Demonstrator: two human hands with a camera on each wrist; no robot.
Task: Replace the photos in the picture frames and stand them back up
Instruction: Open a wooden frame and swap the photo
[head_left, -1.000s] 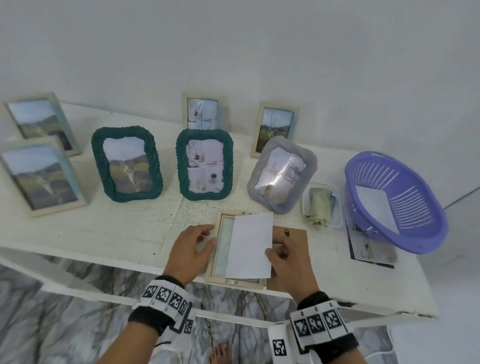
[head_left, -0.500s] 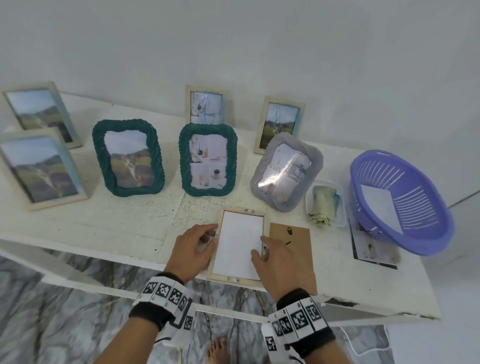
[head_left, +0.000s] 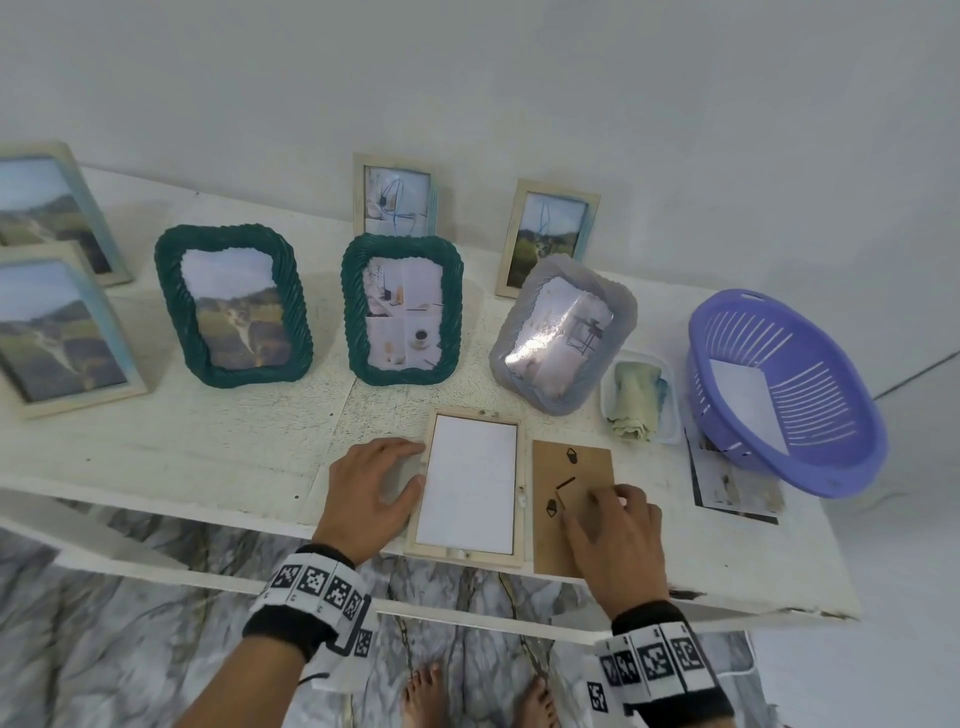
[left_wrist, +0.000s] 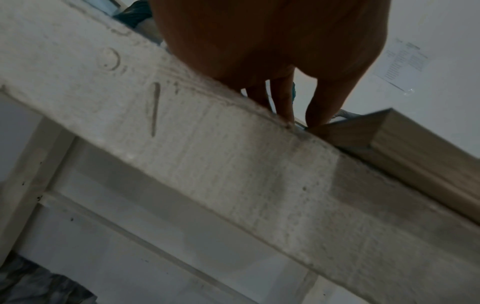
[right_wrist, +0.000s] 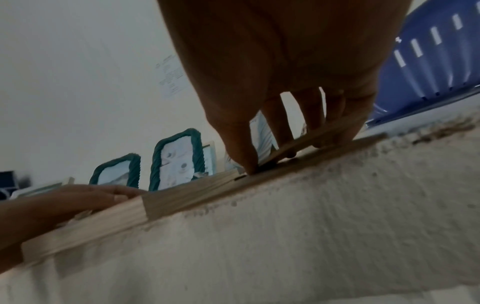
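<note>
A pale wooden frame (head_left: 467, 483) lies face down at the front edge of the white table (head_left: 208, 441), with a photo (head_left: 470, 486) seated inside it, blank white back up. The left hand (head_left: 371, 493) rests flat on the table just left of the frame, fingers extended and relaxed, the fingertips (head_left: 410, 447) and thumb touching the frame's left rail without curling round it; the left wrist view shows the same contact, fingertips (left_wrist: 315, 117) meeting the frame's corner (left_wrist: 363, 131) at the table edge. Just right of the frame, nearly touching it, lies the brown backing board (head_left: 569, 499), flat on the table with its hangers and folding stand facing up. The right hand (head_left: 615, 535) covers the board's lower right part, and its fingers are bent down onto the board; in the right wrist view the thumb tip (right_wrist: 246, 164) presses at the board's near edge while the other fingers (right_wrist: 283, 127) curl over a thin raised strip of it, so the hand is grasping the board (right_wrist: 298, 148). Behind the frame stand 2 green woven frames (head_left: 234, 306) (head_left: 402, 312) and a grey frame (head_left: 563, 332) leaning backward, and further back 2 small pale frames (head_left: 397, 195) (head_left: 548, 239) lean on the wall. At the far left stand 2 larger pale frames (head_left: 57, 332) with landscape photos. To the right sit a small clear tub holding a folded cloth (head_left: 636, 400) and a purple basket (head_left: 831, 457) with a white sheet inside, resting partly on a loose print (head_left: 727, 488).
</note>
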